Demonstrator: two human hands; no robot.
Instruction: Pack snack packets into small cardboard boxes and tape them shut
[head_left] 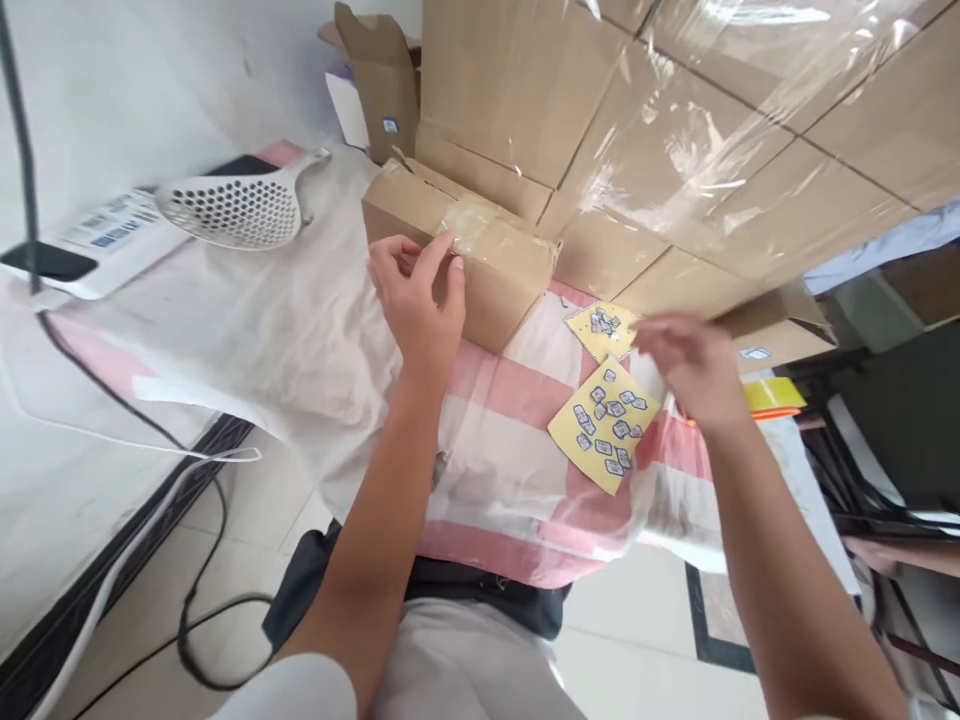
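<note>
A closed brown cardboard box (491, 292) with clear tape across its top lies on the cloth in front of me. My left hand (420, 305) rests at its near upper edge, fingers bent and apart, with the thumb by the tape. My right hand (694, 365) is smeared by motion beside two yellow sheets. The nearer yellow sheet (592, 430) carries several small blue-edged stickers. Behind it lies another yellow sheet (585, 325) with a grey clump of print or stickers. Whether the right fingers hold anything is not visible.
Stacked cartons under clear wrap (517, 90) stand behind the box. At left, a perforated skimmer (240, 208) lies over a white packet (112, 240). An open carton (386, 85) stands at the back, and another box (780, 325) at right near a yellow-orange item (776, 395). A black cable (31, 200) hangs at left.
</note>
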